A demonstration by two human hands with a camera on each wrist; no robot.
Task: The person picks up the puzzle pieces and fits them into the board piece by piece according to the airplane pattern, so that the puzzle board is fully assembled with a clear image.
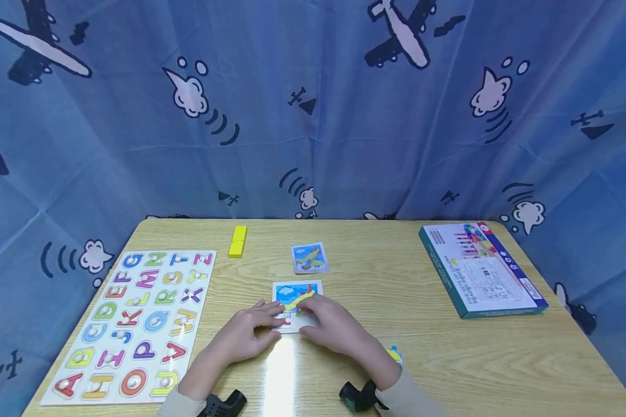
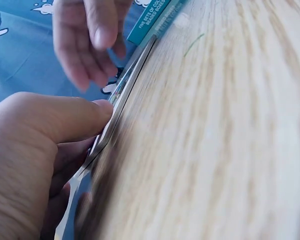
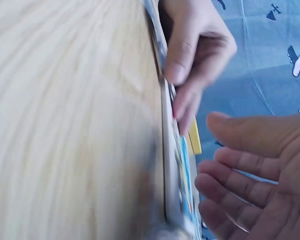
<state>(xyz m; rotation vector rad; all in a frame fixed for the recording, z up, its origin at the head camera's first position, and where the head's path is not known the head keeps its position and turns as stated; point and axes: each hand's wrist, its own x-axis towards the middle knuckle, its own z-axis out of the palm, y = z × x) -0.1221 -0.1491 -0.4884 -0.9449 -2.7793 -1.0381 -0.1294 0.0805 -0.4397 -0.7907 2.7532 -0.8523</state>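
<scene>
A small white-bordered picture puzzle board (image 1: 291, 328) with a yellow airplane on blue lies flat near the table's middle. My left hand (image 1: 245, 333) rests at its left side, the fingers reaching onto the picture and the thumb at the near left corner. In the left wrist view, the left thumb (image 2: 85, 117) lies along the board's edge. My right hand (image 1: 339, 327) is over the board's right side and hides part of it. Its fingers (image 3: 240, 185) are loosely bent and hold nothing in the right wrist view. Just beyond lies a square airplane picture card (image 1: 310, 258).
An alphabet board (image 1: 151, 298) covers the left of the table. Yellow blocks (image 1: 237, 242) lie behind it. A flat teal-edged box (image 1: 482, 272) sits at the back right. Beside my right wrist, a small yellow-and-blue thing (image 1: 395, 354) is partly hidden.
</scene>
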